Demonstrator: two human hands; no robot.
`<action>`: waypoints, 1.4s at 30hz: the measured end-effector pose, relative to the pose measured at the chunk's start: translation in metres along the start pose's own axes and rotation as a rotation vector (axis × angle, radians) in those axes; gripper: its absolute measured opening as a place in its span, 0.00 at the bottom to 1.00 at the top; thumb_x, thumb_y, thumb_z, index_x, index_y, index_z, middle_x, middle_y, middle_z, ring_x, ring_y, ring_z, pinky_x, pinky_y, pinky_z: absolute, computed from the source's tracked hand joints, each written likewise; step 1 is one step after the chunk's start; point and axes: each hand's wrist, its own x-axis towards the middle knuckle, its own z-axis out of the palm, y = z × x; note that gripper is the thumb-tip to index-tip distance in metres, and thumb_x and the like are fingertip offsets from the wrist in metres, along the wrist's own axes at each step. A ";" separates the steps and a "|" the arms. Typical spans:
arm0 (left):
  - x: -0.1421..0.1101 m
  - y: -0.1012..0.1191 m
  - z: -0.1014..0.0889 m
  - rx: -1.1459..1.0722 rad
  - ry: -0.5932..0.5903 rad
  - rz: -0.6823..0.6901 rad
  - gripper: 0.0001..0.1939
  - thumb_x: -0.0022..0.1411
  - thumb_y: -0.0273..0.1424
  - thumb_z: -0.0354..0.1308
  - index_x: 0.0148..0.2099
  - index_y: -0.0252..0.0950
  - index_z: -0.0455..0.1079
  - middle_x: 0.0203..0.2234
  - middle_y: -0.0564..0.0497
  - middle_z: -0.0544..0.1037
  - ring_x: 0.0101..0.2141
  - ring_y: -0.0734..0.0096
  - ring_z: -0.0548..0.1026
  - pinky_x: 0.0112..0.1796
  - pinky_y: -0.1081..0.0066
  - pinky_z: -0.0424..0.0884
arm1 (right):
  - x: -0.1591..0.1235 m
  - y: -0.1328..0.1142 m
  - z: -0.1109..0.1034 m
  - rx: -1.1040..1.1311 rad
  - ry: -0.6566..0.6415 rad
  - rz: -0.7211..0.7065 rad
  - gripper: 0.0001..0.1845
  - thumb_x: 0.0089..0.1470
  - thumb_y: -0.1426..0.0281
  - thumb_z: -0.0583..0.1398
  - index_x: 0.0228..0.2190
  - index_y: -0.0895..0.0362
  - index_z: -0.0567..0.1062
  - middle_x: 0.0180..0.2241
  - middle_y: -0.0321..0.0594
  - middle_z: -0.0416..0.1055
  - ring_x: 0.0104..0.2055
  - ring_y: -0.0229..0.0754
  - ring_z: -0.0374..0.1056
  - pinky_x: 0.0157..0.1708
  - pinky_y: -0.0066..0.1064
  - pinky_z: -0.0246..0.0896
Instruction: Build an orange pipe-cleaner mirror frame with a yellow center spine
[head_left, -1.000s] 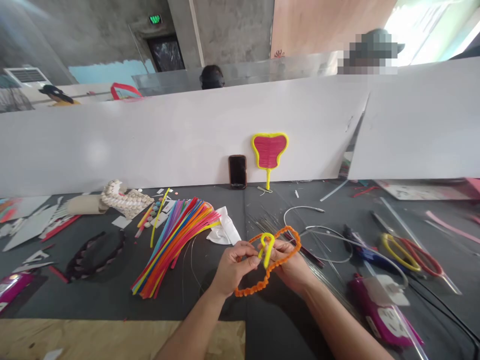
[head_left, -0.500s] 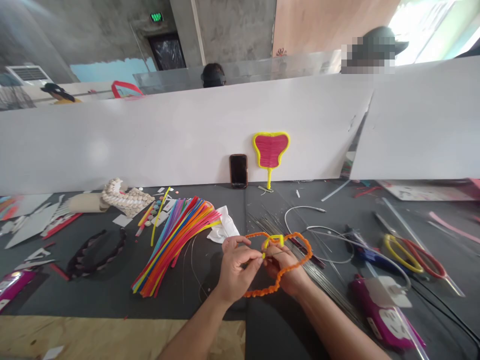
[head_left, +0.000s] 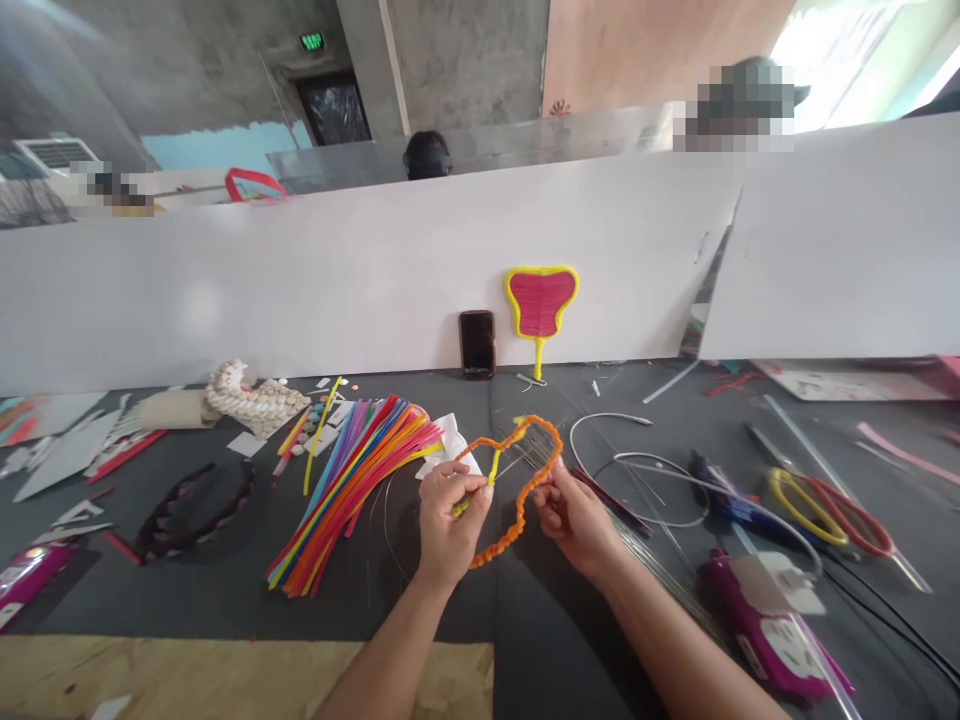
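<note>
Orange loop (head_left: 520, 515): bumpy, between my left hand (head_left: 452, 518) and right hand (head_left: 577, 515); likely light, soft and bendable, so I'd hold its rim. Long axis slants from the left hand away and rightward.
Yellow strand (head_left: 494, 467): rises from the left fingertips, pointing away.
Left grip: pinching the yellow strand.
Right grip: thumb and finger nipping the loop's right rim.

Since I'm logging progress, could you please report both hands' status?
Left hand pinching slim yellow fuzzy strip. Right hand gripping looped, wavy orange fuzzy strip. Thin grey metal wires close by right hand.
</note>
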 end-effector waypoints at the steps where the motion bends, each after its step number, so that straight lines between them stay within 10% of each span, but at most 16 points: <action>1: 0.000 -0.002 0.001 -0.031 0.005 -0.038 0.06 0.58 0.31 0.56 0.30 0.39 0.73 0.31 0.49 0.75 0.41 0.63 0.72 0.44 0.62 0.66 | -0.001 -0.001 0.000 -0.031 -0.012 -0.041 0.21 0.45 0.51 0.63 0.23 0.57 0.68 0.18 0.31 0.64 0.14 0.27 0.48 0.14 0.21 0.38; 10: -0.002 0.009 0.002 -0.055 -0.193 -0.052 0.06 0.57 0.31 0.57 0.29 0.40 0.73 0.31 0.50 0.76 0.39 0.64 0.72 0.45 0.62 0.64 | -0.007 0.005 -0.002 -0.637 -0.187 -0.612 0.14 0.53 0.64 0.59 0.42 0.52 0.75 0.47 0.45 0.68 0.37 0.42 0.68 0.30 0.32 0.64; 14: -0.002 0.011 0.001 -0.038 -0.236 -0.010 0.06 0.58 0.32 0.56 0.30 0.40 0.73 0.31 0.50 0.77 0.41 0.64 0.71 0.46 0.62 0.62 | -0.004 0.005 -0.001 -0.784 -0.204 -0.723 0.09 0.52 0.67 0.60 0.37 0.53 0.77 0.45 0.45 0.71 0.46 0.47 0.67 0.40 0.38 0.65; 29: 0.002 0.013 -0.003 0.223 -0.114 0.206 0.08 0.58 0.26 0.55 0.30 0.41 0.72 0.23 0.56 0.78 0.40 0.63 0.71 0.51 0.56 0.51 | -0.014 -0.003 0.002 -0.716 -0.286 -0.453 0.08 0.52 0.68 0.57 0.25 0.57 0.74 0.23 0.35 0.65 0.27 0.36 0.61 0.28 0.27 0.57; 42: 0.006 0.006 -0.003 0.291 -0.096 0.146 0.07 0.61 0.28 0.54 0.34 0.41 0.74 0.29 0.53 0.80 0.40 0.64 0.73 0.48 0.58 0.53 | -0.013 -0.003 0.001 -0.604 -0.178 -0.431 0.12 0.50 0.65 0.60 0.38 0.55 0.73 0.37 0.40 0.71 0.26 0.36 0.67 0.26 0.29 0.64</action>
